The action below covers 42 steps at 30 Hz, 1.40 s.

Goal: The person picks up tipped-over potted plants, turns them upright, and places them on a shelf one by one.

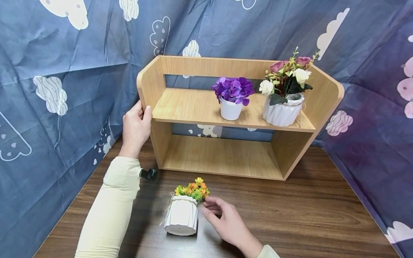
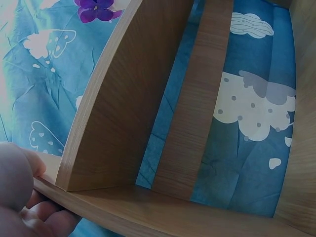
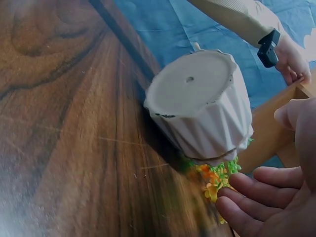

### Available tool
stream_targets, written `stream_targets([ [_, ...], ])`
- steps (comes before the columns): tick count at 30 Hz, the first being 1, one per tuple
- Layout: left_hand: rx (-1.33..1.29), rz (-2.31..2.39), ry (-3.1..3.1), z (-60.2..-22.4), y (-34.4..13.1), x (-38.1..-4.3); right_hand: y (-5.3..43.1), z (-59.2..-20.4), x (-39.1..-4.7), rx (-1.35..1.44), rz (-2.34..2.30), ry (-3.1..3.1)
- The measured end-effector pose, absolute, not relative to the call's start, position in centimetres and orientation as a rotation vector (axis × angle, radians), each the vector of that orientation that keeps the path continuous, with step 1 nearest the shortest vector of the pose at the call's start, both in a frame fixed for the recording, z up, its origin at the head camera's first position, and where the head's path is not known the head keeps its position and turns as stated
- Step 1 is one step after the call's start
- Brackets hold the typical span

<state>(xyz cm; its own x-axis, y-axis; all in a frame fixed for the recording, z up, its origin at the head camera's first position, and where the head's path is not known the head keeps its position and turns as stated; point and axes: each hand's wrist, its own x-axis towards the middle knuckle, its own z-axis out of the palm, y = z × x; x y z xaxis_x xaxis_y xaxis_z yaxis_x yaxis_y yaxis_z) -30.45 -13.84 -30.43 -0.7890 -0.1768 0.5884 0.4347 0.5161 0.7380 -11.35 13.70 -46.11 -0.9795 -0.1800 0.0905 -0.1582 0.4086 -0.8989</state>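
My left hand [image 1: 136,126] grips the left side panel of a two-tier wooden shelf [image 1: 209,152], thumb on the inner side and fingers around the outside. The left wrist view shows the same thumb and fingers [image 2: 47,217] about the panel's edge. On the table in front lies a white fluted flowerpot [image 1: 181,216], tipped over with its base toward me, yellow and orange flowers [image 1: 196,188] pointing at the shelf. Beside it, my right hand [image 1: 227,222] has loosely bent fingers close to the flowers; whether they touch, I cannot tell. The right wrist view shows the pot's base [image 3: 190,81].
On the upper tier stand a small white pot [image 1: 230,110] of purple flowers [image 1: 233,89] and, to its right, a larger white pot [image 1: 282,111] with roses. A blue cloud-patterned cloth [image 1: 87,96] hangs around the dark wooden table [image 1: 306,215].
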Motion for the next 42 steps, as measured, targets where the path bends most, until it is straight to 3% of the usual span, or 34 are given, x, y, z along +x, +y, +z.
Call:
stream_targets([
  [42,-0.219,-1.279,-2.132,-30.5,-13.9,-30.5,9.6,-45.8,-11.9,-0.237,-1.521,2.512],
])
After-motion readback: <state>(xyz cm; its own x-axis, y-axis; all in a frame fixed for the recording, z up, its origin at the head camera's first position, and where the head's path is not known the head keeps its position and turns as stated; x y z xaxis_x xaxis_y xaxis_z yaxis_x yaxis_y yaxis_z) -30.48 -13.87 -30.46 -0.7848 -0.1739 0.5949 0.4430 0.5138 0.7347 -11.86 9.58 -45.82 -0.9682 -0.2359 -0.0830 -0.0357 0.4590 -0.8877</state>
